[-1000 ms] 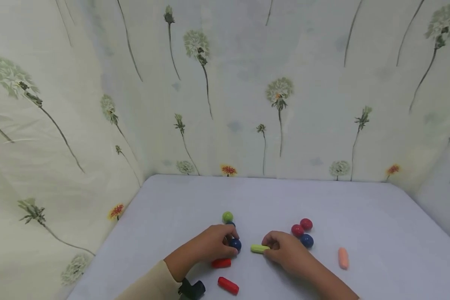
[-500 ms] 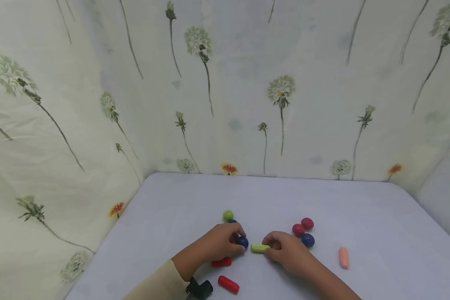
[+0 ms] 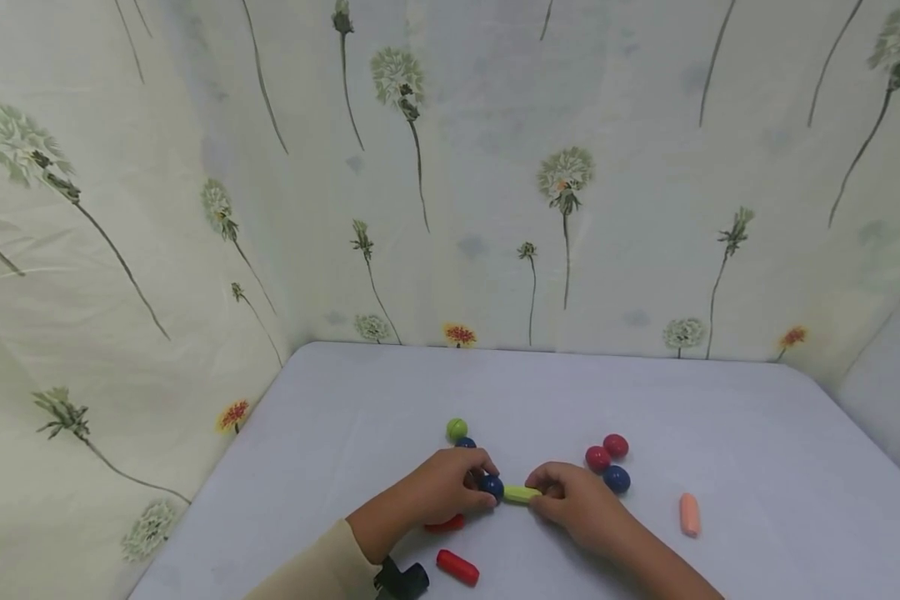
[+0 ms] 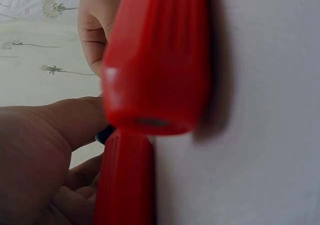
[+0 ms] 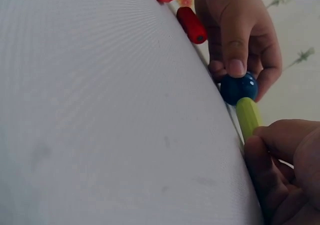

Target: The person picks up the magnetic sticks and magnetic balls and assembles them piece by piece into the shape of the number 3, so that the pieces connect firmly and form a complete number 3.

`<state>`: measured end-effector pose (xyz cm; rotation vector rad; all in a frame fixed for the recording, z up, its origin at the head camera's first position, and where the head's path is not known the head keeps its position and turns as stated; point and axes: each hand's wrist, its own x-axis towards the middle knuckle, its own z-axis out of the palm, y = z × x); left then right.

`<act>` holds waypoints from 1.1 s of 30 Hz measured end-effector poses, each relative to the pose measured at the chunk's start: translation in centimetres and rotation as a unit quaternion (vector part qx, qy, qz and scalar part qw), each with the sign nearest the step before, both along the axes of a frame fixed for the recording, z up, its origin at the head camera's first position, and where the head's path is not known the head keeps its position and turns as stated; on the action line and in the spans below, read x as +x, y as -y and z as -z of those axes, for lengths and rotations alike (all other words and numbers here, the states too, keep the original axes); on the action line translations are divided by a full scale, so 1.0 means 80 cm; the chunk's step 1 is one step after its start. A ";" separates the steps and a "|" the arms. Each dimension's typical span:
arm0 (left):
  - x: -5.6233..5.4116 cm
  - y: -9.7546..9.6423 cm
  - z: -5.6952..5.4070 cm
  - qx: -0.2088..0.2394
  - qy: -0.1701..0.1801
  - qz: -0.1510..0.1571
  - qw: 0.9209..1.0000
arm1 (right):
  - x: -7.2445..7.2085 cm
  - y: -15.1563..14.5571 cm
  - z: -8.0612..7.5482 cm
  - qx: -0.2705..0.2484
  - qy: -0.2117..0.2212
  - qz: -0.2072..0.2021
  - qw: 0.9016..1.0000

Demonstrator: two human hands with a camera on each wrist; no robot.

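Observation:
My left hand (image 3: 446, 483) pinches a glossy dark-blue ball (image 5: 239, 89) between thumb and fingers. With its fingertips my right hand (image 3: 581, 504) grips one end of a yellow-green rod (image 5: 248, 116). The rod's other end meets the ball low over the white table, as the right wrist view shows. Two red rods lie near my left wrist: one (image 3: 446, 523) is partly covered by the hand, the other (image 3: 457, 567) lies closer to me. A nearby red rod (image 4: 157, 70) fills much of the left wrist view, a grey disc set in its end.
Beyond my left hand, a lime-green ball (image 3: 457, 429) stands beside a second blue ball (image 3: 466, 443). Two red balls (image 3: 616, 445) and another blue ball (image 3: 617, 479) cluster past my right hand. A peach rod (image 3: 689, 515) lies farther right. Flowered cloth (image 3: 480, 208) hangs behind the table.
My left hand has moved right with the blue ball, closing the gap to the yellow-green rod until they meet. My right hand stays almost still.

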<state>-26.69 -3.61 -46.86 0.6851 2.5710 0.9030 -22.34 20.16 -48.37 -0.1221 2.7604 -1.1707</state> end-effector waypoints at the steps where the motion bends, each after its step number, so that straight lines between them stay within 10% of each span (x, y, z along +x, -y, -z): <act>1: 0.000 0.000 0.000 0.001 0.000 0.000 1.000 | 0.000 0.000 0.000 -0.001 -0.002 -0.001 1.000; 33: 0.001 0.010 0.006 0.028 0.011 0.002 1.000 | 0.007 0.000 0.002 -0.016 -0.015 0.051 0.998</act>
